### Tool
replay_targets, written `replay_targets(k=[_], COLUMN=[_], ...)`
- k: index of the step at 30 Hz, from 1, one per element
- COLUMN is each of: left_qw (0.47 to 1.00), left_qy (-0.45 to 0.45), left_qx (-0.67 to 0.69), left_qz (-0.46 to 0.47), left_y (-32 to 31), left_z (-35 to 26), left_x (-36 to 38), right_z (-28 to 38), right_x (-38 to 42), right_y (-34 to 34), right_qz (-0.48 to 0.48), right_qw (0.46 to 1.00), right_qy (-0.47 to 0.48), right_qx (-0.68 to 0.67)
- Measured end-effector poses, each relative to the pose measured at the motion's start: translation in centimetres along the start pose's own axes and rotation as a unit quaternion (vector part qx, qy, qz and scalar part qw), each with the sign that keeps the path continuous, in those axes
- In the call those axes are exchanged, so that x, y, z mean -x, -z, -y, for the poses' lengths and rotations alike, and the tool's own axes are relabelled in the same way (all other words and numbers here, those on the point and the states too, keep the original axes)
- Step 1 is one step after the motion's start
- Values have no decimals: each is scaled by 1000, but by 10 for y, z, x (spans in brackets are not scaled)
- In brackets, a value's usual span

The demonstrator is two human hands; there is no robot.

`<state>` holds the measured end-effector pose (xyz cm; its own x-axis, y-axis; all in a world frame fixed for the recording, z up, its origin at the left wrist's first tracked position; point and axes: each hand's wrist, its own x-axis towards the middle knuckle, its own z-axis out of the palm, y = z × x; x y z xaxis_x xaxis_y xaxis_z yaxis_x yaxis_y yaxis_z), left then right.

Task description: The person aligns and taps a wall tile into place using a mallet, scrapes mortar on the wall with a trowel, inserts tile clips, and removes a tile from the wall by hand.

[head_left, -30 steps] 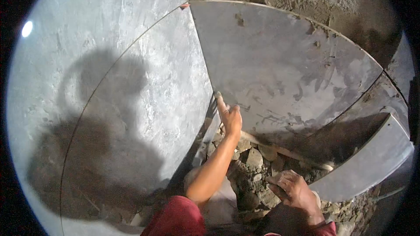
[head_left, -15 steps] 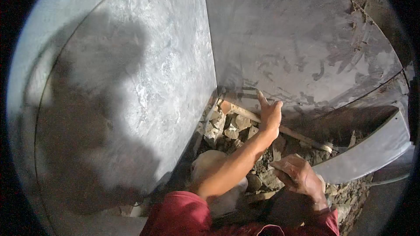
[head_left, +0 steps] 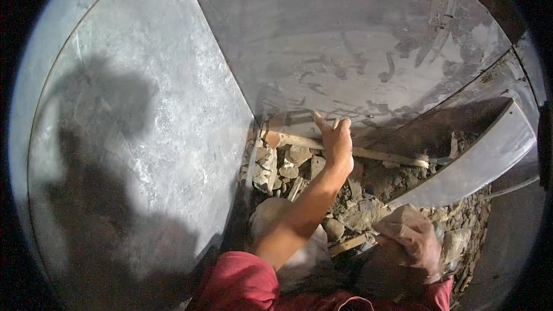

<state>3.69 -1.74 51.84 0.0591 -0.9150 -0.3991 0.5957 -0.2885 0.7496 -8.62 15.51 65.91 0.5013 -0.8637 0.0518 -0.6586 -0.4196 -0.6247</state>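
Perhaps our left hand (head_left: 340,148), fingers spread by the grey panel (head_left: 322,40), could slip on its smears; our right hand (head_left: 416,237) is blurred, its grip we can't tell.

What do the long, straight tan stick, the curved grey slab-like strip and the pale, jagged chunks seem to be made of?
Long, straight tan stick: probably unfinished wood, from its dull, woody-coloured surface.
Curved grey strip: smooth, slightly glossy; tile, stone or metal, I can't tell.
Pale, jagged chunks: likely stone or masonry, matte with broken faces.
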Motion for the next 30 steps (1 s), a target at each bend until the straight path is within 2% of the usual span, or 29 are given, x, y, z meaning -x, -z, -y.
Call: replay_targets(k=[3, 4, 6, 8, 9, 11, 12, 14, 16, 19, 22, 23, 30], left_qw=[1000, 1000, 999, 996, 997, 997, 996, 998, 998, 998, 997, 998, 996], left_qy=[-7, 23, 32, 59, 45, 21, 16, -4, -34, -23, -26, -29, -20], left_qx=[-6, 8, 34, 61, 59, 70, 82, 55, 39, 9, 3, -4, -59], left_qz=[4, -15, -4, -24, -5, 9, 5, 8, 25, 57, 69, 48, 67], left_y=[7, 0, 20, 23, 20, 12, 10, 8, 1, 0, 3, 0, 10], left_z=[5, -15, 12, 1, -12, -31, -31, -28, -25, -22, -21, -22, -29], left_x=[-7, 5, -21, -19, -7, 7, 8, 9, 10, 4, 3, 4, 7], right_z=[-9, -11, -22, -50, -71, -124, -157, -211, -234, -208, -190, -185, -168], right_x=[8, 10, 12, 11, 13, 29, 48, 96, 145, 196, 251, 266, 302], right_y=[9, 14, 26, 33, 31, 11, -13, -82, -146, -205, -235, -240, -255], right_qz=[-51, -76, -134, -158, -163, -41, 27, 53, 85, 51, 21, 13, -28], right_qw=[998, 997, 991, 986, 982, 965, 939, 978, 959, 936, 914, 905, 889], right_qy=[-9, -9, -13, -51, -77, -231, -308, -172, -207, -345, -405, -423, -456], right_qx=[20, 19, 7, -34, -60, -119, -151, -103, -172, -47, -30, -28, -18])
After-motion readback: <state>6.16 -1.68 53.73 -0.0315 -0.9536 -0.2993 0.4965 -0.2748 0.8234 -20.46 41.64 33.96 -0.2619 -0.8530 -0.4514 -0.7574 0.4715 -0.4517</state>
